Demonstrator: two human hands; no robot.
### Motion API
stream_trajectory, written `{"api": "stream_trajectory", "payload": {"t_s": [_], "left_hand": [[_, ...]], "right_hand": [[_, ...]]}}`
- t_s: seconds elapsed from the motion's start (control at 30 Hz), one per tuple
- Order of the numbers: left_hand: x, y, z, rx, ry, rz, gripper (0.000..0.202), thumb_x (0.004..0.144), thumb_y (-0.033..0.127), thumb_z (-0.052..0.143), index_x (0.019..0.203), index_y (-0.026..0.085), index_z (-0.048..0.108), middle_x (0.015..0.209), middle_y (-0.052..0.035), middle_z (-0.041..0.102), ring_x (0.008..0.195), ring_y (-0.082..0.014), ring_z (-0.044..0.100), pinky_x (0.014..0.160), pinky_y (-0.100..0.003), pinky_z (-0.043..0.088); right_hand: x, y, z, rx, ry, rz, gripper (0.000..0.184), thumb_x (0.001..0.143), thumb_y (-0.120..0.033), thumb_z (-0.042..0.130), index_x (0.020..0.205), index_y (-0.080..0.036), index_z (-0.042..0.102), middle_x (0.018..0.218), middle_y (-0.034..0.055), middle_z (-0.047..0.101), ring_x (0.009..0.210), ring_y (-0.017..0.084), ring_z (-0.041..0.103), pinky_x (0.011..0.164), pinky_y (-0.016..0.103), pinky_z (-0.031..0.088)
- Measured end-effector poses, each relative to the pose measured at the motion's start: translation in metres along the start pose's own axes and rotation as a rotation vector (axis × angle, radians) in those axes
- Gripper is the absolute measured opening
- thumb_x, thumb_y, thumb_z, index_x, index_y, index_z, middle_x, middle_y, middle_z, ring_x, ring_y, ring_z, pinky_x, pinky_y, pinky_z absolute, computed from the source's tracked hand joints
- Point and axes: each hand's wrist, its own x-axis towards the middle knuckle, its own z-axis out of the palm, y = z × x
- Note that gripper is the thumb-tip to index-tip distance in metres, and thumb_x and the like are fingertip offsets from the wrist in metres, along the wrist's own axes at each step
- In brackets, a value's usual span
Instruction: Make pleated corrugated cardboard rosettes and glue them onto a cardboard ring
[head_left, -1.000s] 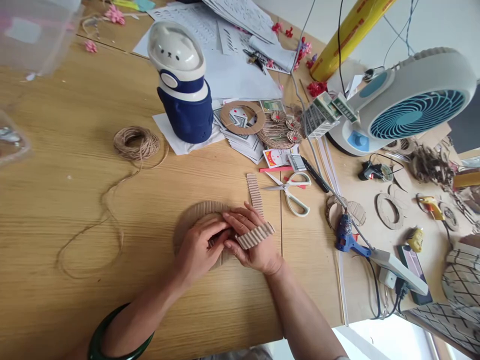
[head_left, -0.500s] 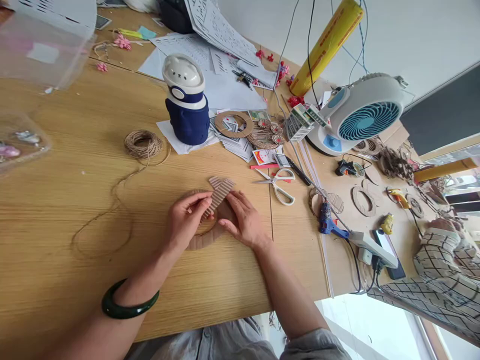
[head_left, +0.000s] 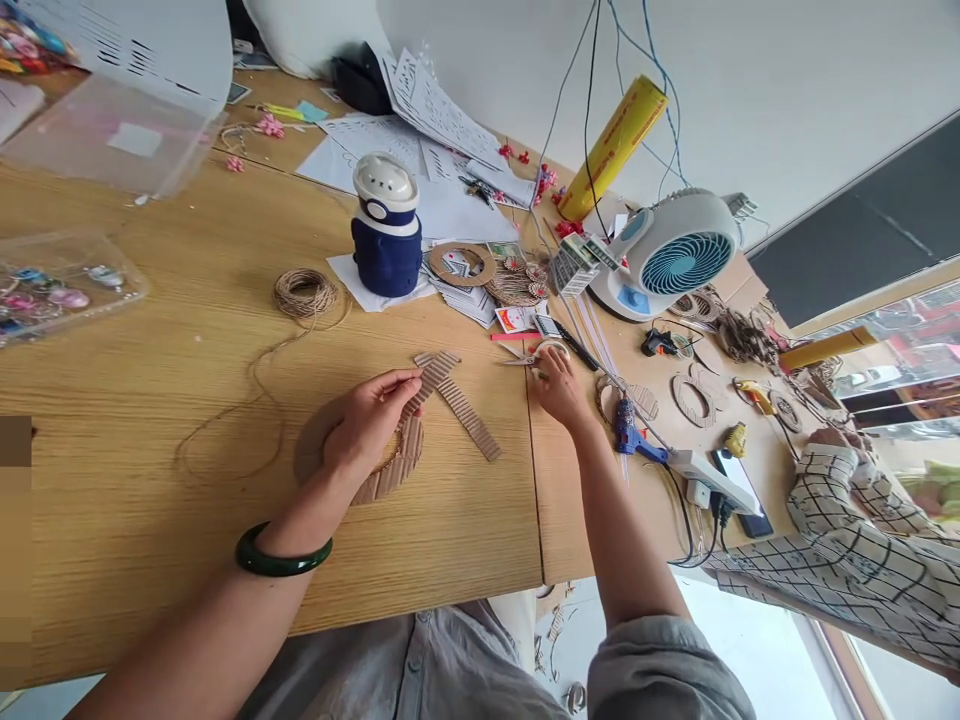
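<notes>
My left hand (head_left: 367, 415) pinches a strip of corrugated cardboard (head_left: 433, 375) between thumb and fingertips, above a cardboard ring (head_left: 390, 480) lying flat on the table. The hand covers part of the ring. Another corrugated strip (head_left: 471, 422) lies slantwise just right of the held one. Farther right, my right hand (head_left: 559, 383) has its fingers closed over the handles of the white-handled scissors (head_left: 551, 349). Their blades point left, and the fingers hide much of the handles.
Behind are a twine coil (head_left: 304, 293), a blue-and-white bottle (head_left: 387, 240) and playing cards (head_left: 472, 300). To the right stand a fan (head_left: 675, 255), a blue glue gun (head_left: 634, 432) and a power strip (head_left: 712, 480). A person in a checked sleeve (head_left: 832, 480) sits at the far right.
My right hand has left the cardboard and moved right onto the scissors. One strip now lies loose on the table. My left hand still pinches a strip. The view has shifted.
</notes>
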Motion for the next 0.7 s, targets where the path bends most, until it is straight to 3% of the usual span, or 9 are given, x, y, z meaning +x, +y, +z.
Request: {"api": "stream_trajectory", "payload": {"t_s": [0.23,0.4,0.5,0.6,0.7], "left_hand": [[0.003,-0.006,-0.002,0.059,-0.060,0.001,0.041,0.073,0.045,0.077,0.101,0.015,0.078,0.081,-0.0035,0.074,0.061,-0.0141,0.065,0.055,-0.024,0.050],[0.001,-0.005,-0.001,0.050,-0.036,-0.005,0.043,0.072,0.046,0.078,0.100,0.014,0.078,0.080,-0.0037,0.074,0.060,-0.0139,0.065,0.055,-0.023,0.049],[0.001,-0.004,0.000,0.042,-0.038,0.005,0.041,0.072,0.045,0.078,0.098,0.014,0.078,0.084,-0.0047,0.075,0.058,-0.0130,0.064,0.054,-0.023,0.048],[0.002,-0.005,0.000,0.036,-0.032,0.003,0.041,0.071,0.044,0.077,0.098,0.014,0.078,0.088,-0.0053,0.076,0.057,-0.0127,0.064,0.053,-0.023,0.048],[0.003,-0.007,0.000,0.039,-0.039,0.006,0.042,0.073,0.045,0.076,0.101,0.014,0.078,0.086,-0.0046,0.075,0.058,-0.0128,0.064,0.054,-0.023,0.048]], "right_hand": [[-0.008,-0.007,-0.023,-0.098,-0.095,0.013,0.042,0.083,-0.025,0.070,0.124,-0.016,0.072,0.112,0.0170,0.073,0.111,0.036,0.063,0.099,0.049,0.050],[-0.025,-0.023,-0.020,-0.062,-0.033,0.109,0.047,0.082,-0.025,0.067,0.129,-0.017,0.069,0.113,0.0156,0.070,0.104,0.033,0.065,0.090,0.045,0.053],[-0.036,-0.025,-0.015,0.013,0.046,0.193,0.049,0.083,-0.026,0.064,0.131,-0.017,0.067,0.115,0.0127,0.069,0.110,0.029,0.065,0.095,0.041,0.053],[-0.046,-0.019,-0.015,0.082,0.116,0.326,0.044,0.083,-0.028,0.060,0.124,-0.017,0.071,0.111,0.0098,0.070,0.100,0.023,0.069,0.090,0.036,0.055],[-0.057,-0.004,-0.020,0.086,0.177,0.503,0.042,0.081,-0.034,0.060,0.116,-0.016,0.074,0.106,0.0106,0.071,0.092,0.024,0.071,0.087,0.039,0.056]]}}
